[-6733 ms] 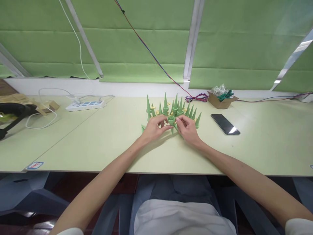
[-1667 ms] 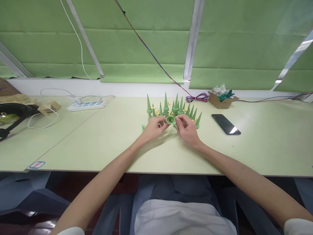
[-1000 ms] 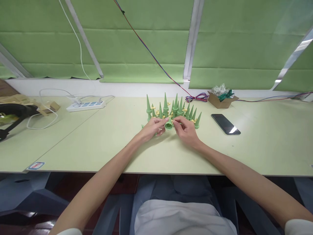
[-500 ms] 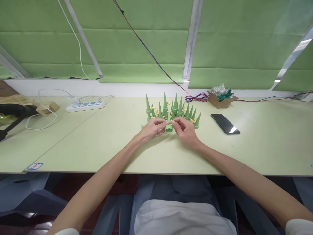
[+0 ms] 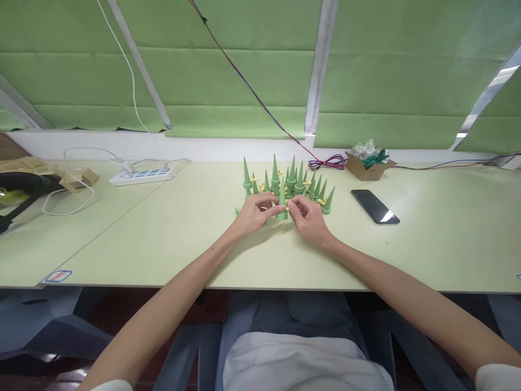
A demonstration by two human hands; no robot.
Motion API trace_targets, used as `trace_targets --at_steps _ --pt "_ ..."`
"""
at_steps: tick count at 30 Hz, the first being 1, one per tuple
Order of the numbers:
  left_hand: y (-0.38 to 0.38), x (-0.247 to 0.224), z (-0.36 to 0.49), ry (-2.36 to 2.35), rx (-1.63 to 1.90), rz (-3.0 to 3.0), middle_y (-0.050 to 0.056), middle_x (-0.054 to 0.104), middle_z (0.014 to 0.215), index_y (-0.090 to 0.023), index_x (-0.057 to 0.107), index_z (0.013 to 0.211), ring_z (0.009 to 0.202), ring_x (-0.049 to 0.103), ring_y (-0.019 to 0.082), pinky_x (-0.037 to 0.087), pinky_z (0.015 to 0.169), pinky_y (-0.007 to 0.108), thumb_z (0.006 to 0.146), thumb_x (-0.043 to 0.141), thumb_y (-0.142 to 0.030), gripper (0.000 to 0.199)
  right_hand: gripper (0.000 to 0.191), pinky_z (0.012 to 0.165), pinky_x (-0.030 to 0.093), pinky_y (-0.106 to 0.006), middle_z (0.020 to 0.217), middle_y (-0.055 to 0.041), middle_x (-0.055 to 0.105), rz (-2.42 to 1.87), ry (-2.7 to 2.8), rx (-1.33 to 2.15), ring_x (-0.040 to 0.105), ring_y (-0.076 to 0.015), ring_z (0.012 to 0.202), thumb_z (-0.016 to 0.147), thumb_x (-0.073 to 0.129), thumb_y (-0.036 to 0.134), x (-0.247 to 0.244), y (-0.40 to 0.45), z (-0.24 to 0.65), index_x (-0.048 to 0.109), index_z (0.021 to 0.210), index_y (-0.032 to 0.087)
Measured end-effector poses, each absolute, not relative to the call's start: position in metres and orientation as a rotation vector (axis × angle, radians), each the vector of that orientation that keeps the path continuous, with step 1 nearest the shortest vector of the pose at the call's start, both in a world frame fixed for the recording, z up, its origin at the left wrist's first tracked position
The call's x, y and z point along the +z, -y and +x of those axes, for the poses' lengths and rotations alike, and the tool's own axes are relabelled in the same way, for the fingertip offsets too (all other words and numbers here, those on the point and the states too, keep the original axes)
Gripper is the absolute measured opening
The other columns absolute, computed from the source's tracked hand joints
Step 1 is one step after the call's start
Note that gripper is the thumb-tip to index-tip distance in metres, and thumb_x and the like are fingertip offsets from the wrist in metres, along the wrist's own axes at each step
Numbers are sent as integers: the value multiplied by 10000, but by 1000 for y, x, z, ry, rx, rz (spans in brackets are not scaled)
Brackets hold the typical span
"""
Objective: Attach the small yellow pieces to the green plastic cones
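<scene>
A green cone-shaped piece [image 5: 282, 196] with a wider round base stands upright between my hands. My left hand [image 5: 257, 212] grips it from the left, thumb and fingers closed on it. On its right side my right hand [image 5: 307, 216] pinches a small pale yellow piece [image 5: 287, 206], mostly hidden by the fingertips, against the cone. Just behind, several more green cones [image 5: 275, 176] stand close together, with small yellow pieces [image 5: 306, 182] among them. My hands cover part of this group.
A black phone [image 5: 375, 206] lies to the right. Behind it sits a small cardboard box [image 5: 366, 170] with clear plastic and green material, beside coiled red and blue wires [image 5: 328, 162]. A white power strip [image 5: 142, 176] with cables lies on the left of the table [image 5: 163, 239].
The cone between my hands has tipped from slanting, its base opening facing me, to upright. My left hand has shifted its hold slightly; my right hand has barely moved.
</scene>
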State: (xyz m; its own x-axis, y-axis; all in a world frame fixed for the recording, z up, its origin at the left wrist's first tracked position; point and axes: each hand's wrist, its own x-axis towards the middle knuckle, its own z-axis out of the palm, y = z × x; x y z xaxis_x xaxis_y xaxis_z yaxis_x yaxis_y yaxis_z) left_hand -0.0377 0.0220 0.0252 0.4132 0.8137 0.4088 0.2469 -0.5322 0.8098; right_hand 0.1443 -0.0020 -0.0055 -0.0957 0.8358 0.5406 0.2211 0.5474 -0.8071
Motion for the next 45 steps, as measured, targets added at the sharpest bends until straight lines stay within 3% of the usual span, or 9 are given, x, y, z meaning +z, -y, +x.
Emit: trace_targets --at_steps 9,17,29,45 --pt "-25 18 -36 -826 1241 2203 80 664 902 -147 710 831 711 547 131 388 511 228 847 697 -395 249 314 451 307 -255 547 46 450 -908 1509 870 397 -104 468 938 560 457 -4 0 142 506 745 215" --pt "-21 20 -33 -928 1196 2099 42 655 820 -153 697 839 659 544 118 392 526 232 852 665 -398 248 317 429 299 -249 524 57 448 -895 1462 925 382 -94 431 929 568 471 -7 -3 142 511 751 216" --pt "-14 25 -29 -858 1065 1814 -23 516 658 -164 593 741 482 435 72 331 452 239 791 746 -441 320 297 483 321 -266 571 26 470 -950 1538 783 418 -127 523 937 553 450 -5 0 143 563 765 207" --pt "-19 23 -31 -814 972 1662 -45 445 574 -165 610 747 461 395 68 312 443 230 785 763 -484 356 284 528 310 -277 692 8 513 -942 1673 623 401 -129 587 974 508 425 -7 -1 147 563 796 210"
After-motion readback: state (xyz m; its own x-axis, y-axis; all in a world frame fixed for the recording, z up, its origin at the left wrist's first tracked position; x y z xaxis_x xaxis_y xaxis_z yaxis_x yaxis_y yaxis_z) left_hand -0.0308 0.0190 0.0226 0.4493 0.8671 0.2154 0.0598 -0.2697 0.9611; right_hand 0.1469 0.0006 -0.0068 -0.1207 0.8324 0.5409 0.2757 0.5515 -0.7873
